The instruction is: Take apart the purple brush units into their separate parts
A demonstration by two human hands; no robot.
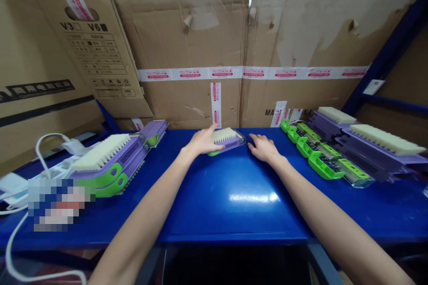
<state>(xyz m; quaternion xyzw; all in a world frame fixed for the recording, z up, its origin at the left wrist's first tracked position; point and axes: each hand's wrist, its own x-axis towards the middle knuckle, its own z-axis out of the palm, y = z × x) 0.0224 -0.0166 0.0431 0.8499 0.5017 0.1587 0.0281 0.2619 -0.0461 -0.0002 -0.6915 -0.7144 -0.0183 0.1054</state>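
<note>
- Well, the left hand (202, 141) has its thumb in front of the brush (230, 143), holding it at its left end.
- The brush is purple, with pale bristles on top (they look like little teeth), and it sits near the back of the bench (217, 220), in the middle.
- The right hand (263, 148) is just beside the other end, with its fingers a bit spread and nothing in it.
- So the two hands are apart, with the brush between them.
- Over on the left is a stack (109, 167) of purple and green brushes, near a white cord (10, 249).
- Over on the right are green handles (323, 168) in a row, next to two purple brushes (384, 139).
- Behind it all stands brown cardboard (190, 40) with a strip of tape (187, 73).
</note>
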